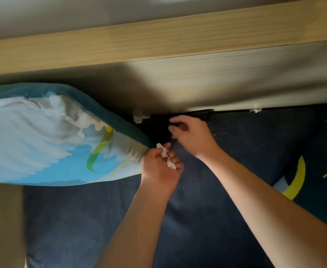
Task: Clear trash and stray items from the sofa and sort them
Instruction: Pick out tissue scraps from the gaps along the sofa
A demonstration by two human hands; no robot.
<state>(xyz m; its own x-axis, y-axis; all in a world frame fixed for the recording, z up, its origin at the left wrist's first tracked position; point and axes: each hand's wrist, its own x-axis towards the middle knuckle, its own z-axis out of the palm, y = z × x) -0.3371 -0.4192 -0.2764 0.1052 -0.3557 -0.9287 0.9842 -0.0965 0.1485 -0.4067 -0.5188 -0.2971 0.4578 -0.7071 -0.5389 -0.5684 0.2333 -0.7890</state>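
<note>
The left hand [159, 163] grips a crumpled tissue [166, 156]; the right hand [189, 135], fingers curled on something dark, is nearer the white scrap [139, 119] up-left.

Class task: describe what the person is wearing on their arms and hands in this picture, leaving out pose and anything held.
Both forearms are bare up to the bottom edge of the picture, so no sleeves show. The left hand and the right hand wear no gloves. No rings, watch or bracelets are visible on either.

2 bare forearms, no sleeves, each hand [192, 135] unadorned.
</note>
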